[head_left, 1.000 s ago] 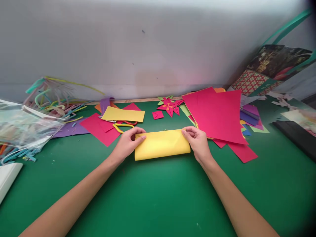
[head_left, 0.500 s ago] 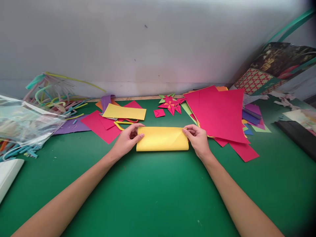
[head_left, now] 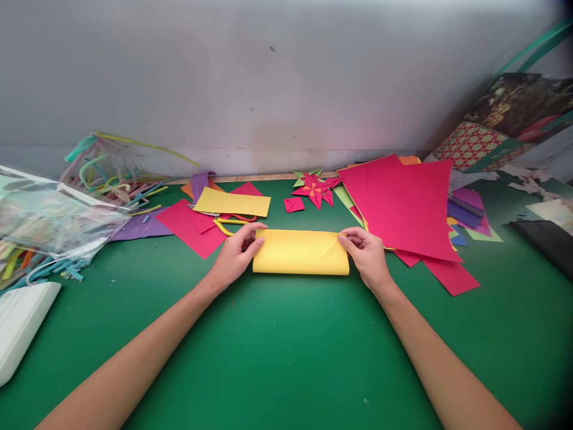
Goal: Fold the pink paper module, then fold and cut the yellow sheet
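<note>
Across the middle of the green bench (head_left: 286,346), nearer you than the small red square (head_left: 294,205) and the paper star (head_left: 316,191), your yellow sheet (head_left: 301,252) is doubled over, its rounded bend on the near side. A second ago it slanted, its left end closer to you; now it runs almost level from left to right, and the doubled strip looks slightly narrower. The fingers of your left hand (head_left: 234,254) pinch it by the far left corner, and those of your right hand (head_left: 367,255) pinch the far right corner. For the fold, that suggests straighter alignment, though the near bend looks soft and uncreased, and whether the layers match exactly at the far edge you cannot tell
</note>
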Available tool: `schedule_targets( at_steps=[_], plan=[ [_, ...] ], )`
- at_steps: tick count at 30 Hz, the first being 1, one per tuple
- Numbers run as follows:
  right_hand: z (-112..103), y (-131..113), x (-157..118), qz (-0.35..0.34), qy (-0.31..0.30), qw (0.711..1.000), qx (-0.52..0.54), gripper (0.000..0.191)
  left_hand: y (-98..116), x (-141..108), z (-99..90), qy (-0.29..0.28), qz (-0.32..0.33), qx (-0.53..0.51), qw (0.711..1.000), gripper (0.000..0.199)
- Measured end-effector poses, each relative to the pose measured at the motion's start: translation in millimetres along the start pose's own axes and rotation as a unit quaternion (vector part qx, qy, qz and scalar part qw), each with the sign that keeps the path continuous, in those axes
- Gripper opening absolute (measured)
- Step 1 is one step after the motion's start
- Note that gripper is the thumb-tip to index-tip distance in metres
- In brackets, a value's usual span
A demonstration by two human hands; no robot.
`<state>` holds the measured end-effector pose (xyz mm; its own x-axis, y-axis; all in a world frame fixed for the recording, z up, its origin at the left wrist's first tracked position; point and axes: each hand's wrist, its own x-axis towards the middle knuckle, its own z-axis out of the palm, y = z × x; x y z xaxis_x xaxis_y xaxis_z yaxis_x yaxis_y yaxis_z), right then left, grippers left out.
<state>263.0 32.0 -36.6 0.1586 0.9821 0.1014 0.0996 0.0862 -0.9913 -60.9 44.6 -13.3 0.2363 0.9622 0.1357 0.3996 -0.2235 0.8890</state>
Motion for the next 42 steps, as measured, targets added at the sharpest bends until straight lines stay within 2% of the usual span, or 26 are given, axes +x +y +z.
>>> schedule_targets(
  at_steps=[12, 23, 28, 42],
  plan=[
    [-0.7, -0.7, -1.2, -0.015, -0.015, 0.999, -0.041, 0.030, -1.9, -0.7, -0.5, 0.042, 0.004, -0.005, 0.999, 0.029],
    [-1.0, -3.6, -2.6, -0.018, -0.026, 0.998, -0.045, 0.027, -2.2, -1.9, -0.6, 0.043, 0.005, -0.008, 0.999, 0.029],
    [-3.0, -7.0, -3.7, -0.011, -0.050, 0.997, -0.053, 0.030, -3.5, -1.8, -0.6, 0.043, 0.005, -0.012, 0.999, 0.030],
    [-4.9, -5.6, -2.7, -0.011, -0.046, 0.997, -0.053, 0.029, -2.6, -1.6, -1.4, 0.040, 0.005, -0.018, 0.999, 0.026]
  ],
)
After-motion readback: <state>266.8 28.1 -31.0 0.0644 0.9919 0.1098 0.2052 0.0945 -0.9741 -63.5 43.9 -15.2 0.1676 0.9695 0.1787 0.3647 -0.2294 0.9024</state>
